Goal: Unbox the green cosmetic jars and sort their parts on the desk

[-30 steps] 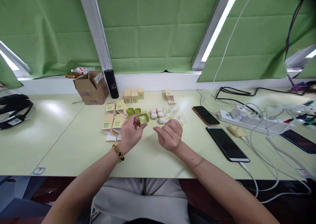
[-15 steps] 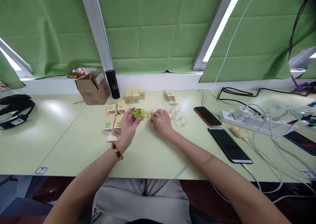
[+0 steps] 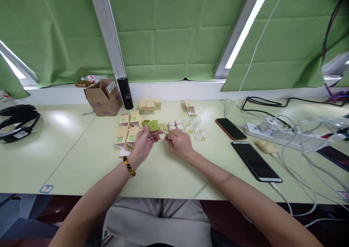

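Head view: nearest, the person's grey trousers (image 3: pixel 152 223) and both forearms are cut off by the bottom edge. A beaded bracelet (image 3: pixel 129 166) circles the left wrist, over the pale surface (image 3: pixel 169 179). The left hand (image 3: pixel 143 142) is turned partly palm up, its thumb and fingers partly closed about a green case (image 3: pixel 153 126), which is left of centre, near the small boxes. The case looks small, olive green and squarish with rounded corners; a smooth face shows, while its underside is hidden. The right hand (image 3: pixel 179 143) has its knuckles up and fingers curled, tips bent down; whether they pinch anything cannot be told. Beyond them lie tiny yellow pieces (image 3: pixel 163 127), too small to make out. Pale pink blocks (image 3: pixel 175 124) are partly covered by the right hand, beside clear containers (image 3: pixel 200 132) with yellow spots. Another green piece (image 3: pixel 145 122) is mostly hidden behind the held case. Labelled kraft boxes (image 3: pixel 133 134) stand by the left hand. Farthest, a black bottle (image 3: pixel 125 93) stands before green curtains (image 3: pixel 169 32), cut off above.
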Demonstrator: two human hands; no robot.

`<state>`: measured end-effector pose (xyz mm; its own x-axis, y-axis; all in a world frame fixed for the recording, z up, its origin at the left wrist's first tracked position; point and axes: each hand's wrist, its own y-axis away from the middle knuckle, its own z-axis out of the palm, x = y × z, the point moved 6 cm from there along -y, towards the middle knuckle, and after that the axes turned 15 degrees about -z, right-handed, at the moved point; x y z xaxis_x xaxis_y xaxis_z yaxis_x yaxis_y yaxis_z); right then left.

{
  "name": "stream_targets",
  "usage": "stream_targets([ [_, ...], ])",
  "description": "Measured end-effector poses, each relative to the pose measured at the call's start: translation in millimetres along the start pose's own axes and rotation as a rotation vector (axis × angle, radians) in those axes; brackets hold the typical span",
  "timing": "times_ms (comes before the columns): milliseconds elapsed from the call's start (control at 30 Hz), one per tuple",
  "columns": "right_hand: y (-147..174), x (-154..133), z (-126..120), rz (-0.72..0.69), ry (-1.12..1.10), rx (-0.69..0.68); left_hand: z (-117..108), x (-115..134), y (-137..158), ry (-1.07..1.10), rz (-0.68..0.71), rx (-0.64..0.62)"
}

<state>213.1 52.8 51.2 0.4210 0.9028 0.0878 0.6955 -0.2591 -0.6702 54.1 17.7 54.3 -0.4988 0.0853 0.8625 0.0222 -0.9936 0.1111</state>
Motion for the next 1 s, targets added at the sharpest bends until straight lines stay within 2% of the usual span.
stream_targets([
  [200,19.2,-42.4,12.8,-0.119,-0.224,-0.234,-0.3,-3.3,-0.6,0.111,-0.085,-0.015],
  [367,16.6,-37.8,11.5,-0.111,-0.299,-0.25,-8.2,1.8,-3.4,0.139,-0.04,0.039],
  [467,16.2,-34.7,10.3,-0.103,-0.303,-0.25,-12.4,5.3,-4.6,0.036,0.021,0.052],
  [567,16.5,-34.8,10.4,-0.108,-0.306,-0.259,-17.2,10.4,-1.6,-0.268,0.115,0.155],
  [667,16.7,-36.1,11.6,-0.129,-0.305,-0.269,-14.6,22.0,8.4,-0.835,0.345,0.337],
  [767,16.9,-36.2,12.3,-0.138,-0.293,-0.272,-2.7,23.8,15.9,-1.368,0.555,0.408],
  [867,16.6,-35.9,12.3,-0.142,-0.295,-0.275,2.2,16.0,14.0,-1.669,0.576,0.388],
  [1000,15.9,-35.6,12.0,-0.14,-0.3,-0.279,2.6,4.4,8.0,-1.839,0.507,0.33],
])
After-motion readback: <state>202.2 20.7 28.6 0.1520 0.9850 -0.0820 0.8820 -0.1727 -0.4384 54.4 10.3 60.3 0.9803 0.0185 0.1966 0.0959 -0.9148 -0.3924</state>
